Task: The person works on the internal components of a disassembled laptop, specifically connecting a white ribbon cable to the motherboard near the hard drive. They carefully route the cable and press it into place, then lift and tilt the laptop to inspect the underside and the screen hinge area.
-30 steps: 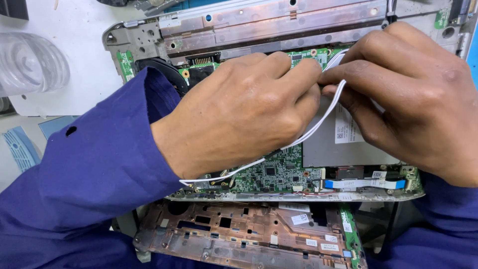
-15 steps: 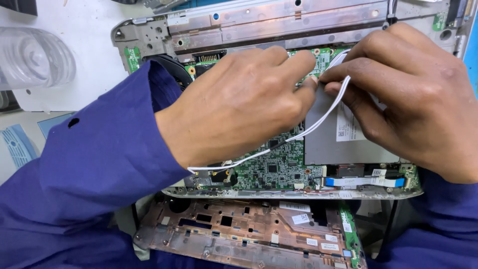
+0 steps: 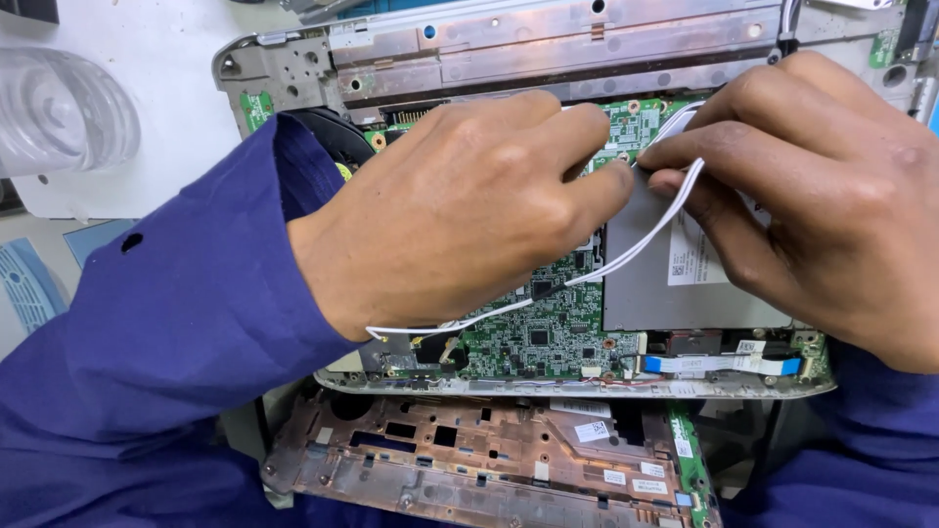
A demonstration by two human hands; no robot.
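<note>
An opened laptop chassis (image 3: 548,44) lies in front of me with its green circuit board (image 3: 538,342) exposed. My left hand (image 3: 460,205) rests palm-down over the board, its fingertips pressing near the board's upper middle. My right hand (image 3: 822,205) pinches a thin white cable pair (image 3: 626,256) between thumb and forefinger, close to the left fingertips. The cable runs down-left across the board to its lower left corner. A grey metal drive cover (image 3: 665,284) with a white label sits under my right hand. Both arms wear blue sleeves.
A copper-coloured inner frame (image 3: 469,460) lies below the chassis, nearest me. A flat blue-tipped ribbon cable (image 3: 724,365) lies at the board's lower right. A clear plastic container (image 3: 59,112) stands at the upper left on a white surface (image 3: 147,59).
The cable has been drawn tauter and lies straighter across the board. My left fingertips have shifted slightly towards my right fingers. The view has moved a little.
</note>
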